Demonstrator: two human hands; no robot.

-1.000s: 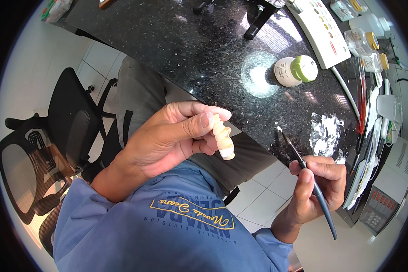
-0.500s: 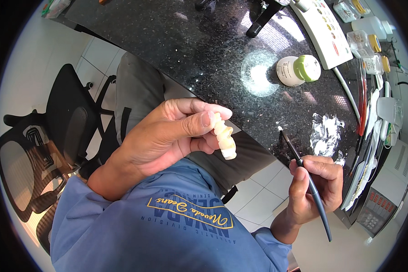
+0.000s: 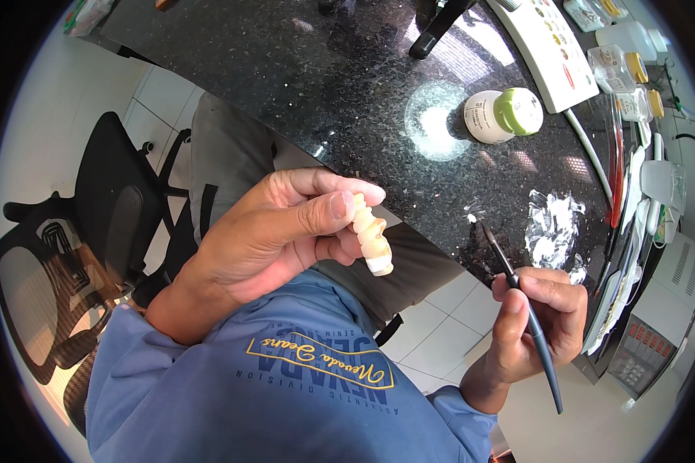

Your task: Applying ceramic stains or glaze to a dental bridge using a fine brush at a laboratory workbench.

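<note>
My left hand (image 3: 278,231) pinches one end of a cream-coloured dental bridge (image 3: 372,238), a curved row of tooth shapes. Its lower end tooth is whiter than the others. In my right hand (image 3: 548,320), gripped like a pen, is a thin dark-handled brush (image 3: 503,258). The brush tip points up and left over the counter, close beside a small white dab (image 3: 472,219); whether it touches the surface I cannot tell. To the right of the tip, white paste (image 3: 554,231) is smeared on the black speckled countertop (image 3: 347,100).
A white bottle with a green cap (image 3: 502,116) lies beyond the paste. Farther back are a long white panel (image 3: 552,62), a black stand leg (image 3: 439,31) and several clear jars (image 3: 610,69). Tools and papers line the right side, near a grey appliance (image 3: 656,324). A black chair (image 3: 116,185) stands left.
My left hand and the dental bridge have shifted slightly left. The brush tip has moved a little right, away from the small white dab.
</note>
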